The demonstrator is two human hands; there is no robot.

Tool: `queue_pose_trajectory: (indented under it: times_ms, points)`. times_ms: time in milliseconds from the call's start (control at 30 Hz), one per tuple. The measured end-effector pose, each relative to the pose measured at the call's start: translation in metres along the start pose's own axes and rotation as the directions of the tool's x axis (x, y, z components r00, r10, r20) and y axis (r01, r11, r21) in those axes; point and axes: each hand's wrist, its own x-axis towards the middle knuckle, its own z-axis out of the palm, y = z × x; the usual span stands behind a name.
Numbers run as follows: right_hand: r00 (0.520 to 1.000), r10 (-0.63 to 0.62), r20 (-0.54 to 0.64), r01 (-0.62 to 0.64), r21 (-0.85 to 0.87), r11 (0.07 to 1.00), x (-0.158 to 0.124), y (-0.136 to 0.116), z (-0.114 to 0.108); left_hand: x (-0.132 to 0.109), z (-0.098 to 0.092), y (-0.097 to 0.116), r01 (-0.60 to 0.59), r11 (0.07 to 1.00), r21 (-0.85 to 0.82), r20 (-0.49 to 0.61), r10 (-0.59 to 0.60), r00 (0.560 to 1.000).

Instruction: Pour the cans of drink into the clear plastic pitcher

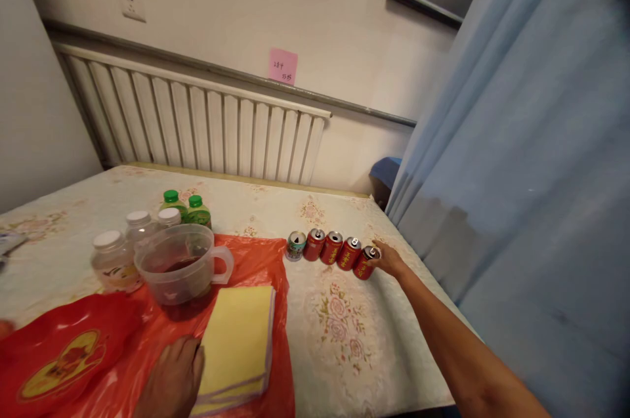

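Note:
My right hand (386, 258) grips the upper part of the rightmost red can (363, 268), its fingers at the can's right side. That can stands upright at the end of a slanting row of several cans. A green-and-silver can (296, 247) stands at the row's left end. My left hand (173, 375) lies on the red plastic sheet (281, 313), fingers curled together, with nothing visible in them. It is right beside the left edge of a stack of yellow cloths (239, 339).
A clear handled jug (172, 273) stands behind my left hand. White-capped jars (115, 267) and green-capped bottles (198, 213) are grouped around it. A red tray (63, 352) lies at left. A blue curtain (516, 142) hangs along the table's right side.

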Motion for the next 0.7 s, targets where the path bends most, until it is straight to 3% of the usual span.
queue_pose_trajectory:
  times_ms: [200,300,467,600,700]
  points:
    - [0.949,0.104,-0.297,-0.045,0.201,0.979,-0.042,0.010,0.000,-0.001,-0.005,0.005,0.024,1.000,-0.013,-0.018,-0.025,1.000]
    - [0.924,0.160,-0.348,-0.058,0.286,0.956,-0.074,0.009,0.012,-0.002,-0.011,0.012,0.037,0.999,-0.017,-0.023,-0.037,0.999]
    - [0.961,0.149,-0.234,-0.038,0.421,0.906,-0.131,-0.012,0.061,-0.006,-0.021,0.023,0.097,0.995,-0.016,-0.014,-0.097,0.995]
    - [0.983,0.158,-0.093,-0.088,0.514,0.853,-0.169,-0.048,0.102,-0.010,-0.024,0.028,0.136,0.991,0.002,-0.035,-0.136,0.990]
    - [0.991,0.129,-0.028,-0.090,0.565,0.820,-0.188,-0.081,0.119,-0.012,-0.025,0.029,0.152,0.988,0.009,-0.042,-0.151,0.988]
